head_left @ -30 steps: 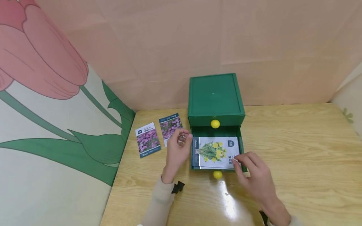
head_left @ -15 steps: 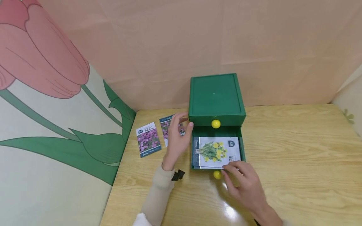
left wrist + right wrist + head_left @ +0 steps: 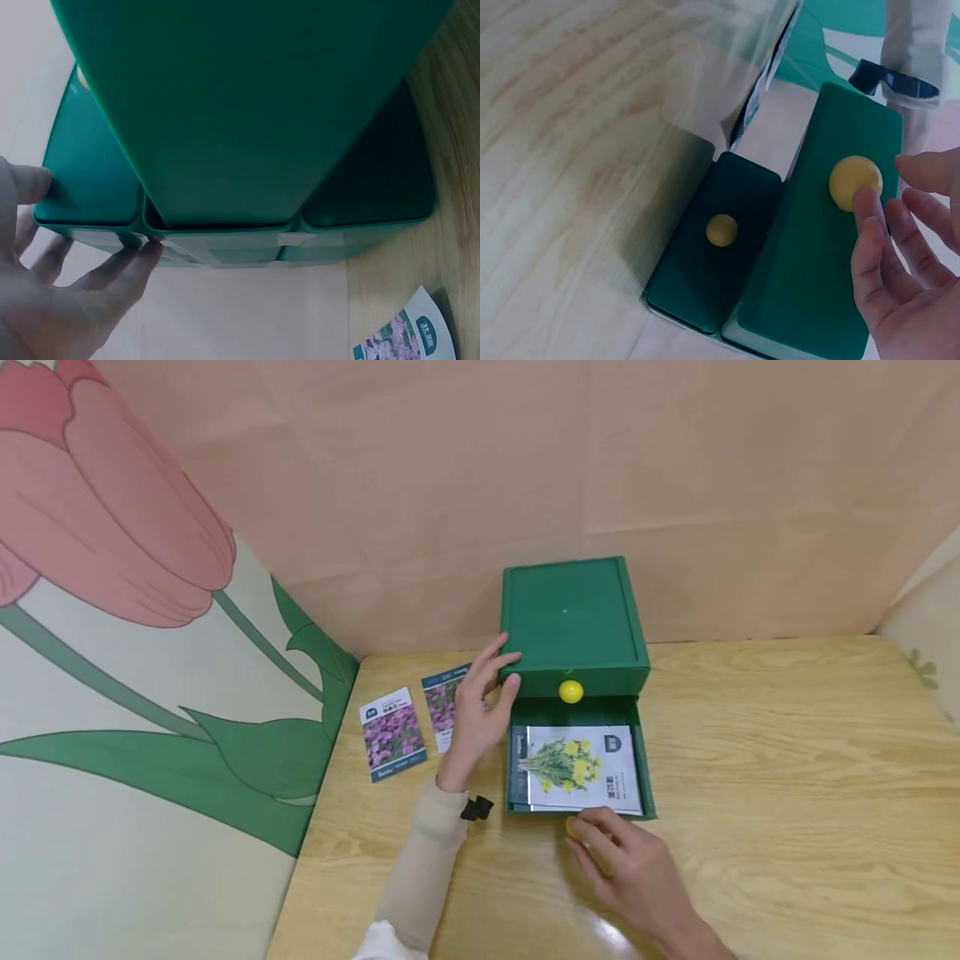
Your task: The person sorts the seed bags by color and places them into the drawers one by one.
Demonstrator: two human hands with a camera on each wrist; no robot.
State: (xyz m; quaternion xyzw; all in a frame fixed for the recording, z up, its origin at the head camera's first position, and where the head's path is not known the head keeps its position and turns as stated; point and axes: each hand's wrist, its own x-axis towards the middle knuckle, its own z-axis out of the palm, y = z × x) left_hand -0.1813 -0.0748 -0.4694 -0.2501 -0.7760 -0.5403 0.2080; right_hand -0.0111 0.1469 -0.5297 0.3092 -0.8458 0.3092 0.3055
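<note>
A green drawer cabinet [image 3: 570,614] has its middle drawer [image 3: 647,772] pulled out, with seed packets [image 3: 573,768] showing yellow flowers lying inside. My left hand [image 3: 483,710] rests on the cabinet's left front corner, fingers fairly straight. In the left wrist view, its thumb touches the top drawer's front while the other fingertips lie along the side. At the pulled-out drawer's yellow knob [image 3: 853,182], my right hand [image 3: 637,877] touches with a fingertip. Its thumb [image 3: 922,171] appears beside the knob, apart from it in the right wrist view.
Two purple-flower seed packets lie left of the cabinet: one packet [image 3: 392,735] fully visible, the other packet [image 3: 441,702] partly behind my left hand. Another yellow knob [image 3: 571,692] marks the top drawer; the bottom drawer [image 3: 705,277] is closed. A pink cloth [image 3: 450,510] hangs behind the wooden table [image 3: 787,760].
My right hand has moved off the packets in the drawer, down and left to the knob. My left hand has risen from beside the drawer onto the cabinet's corner.
</note>
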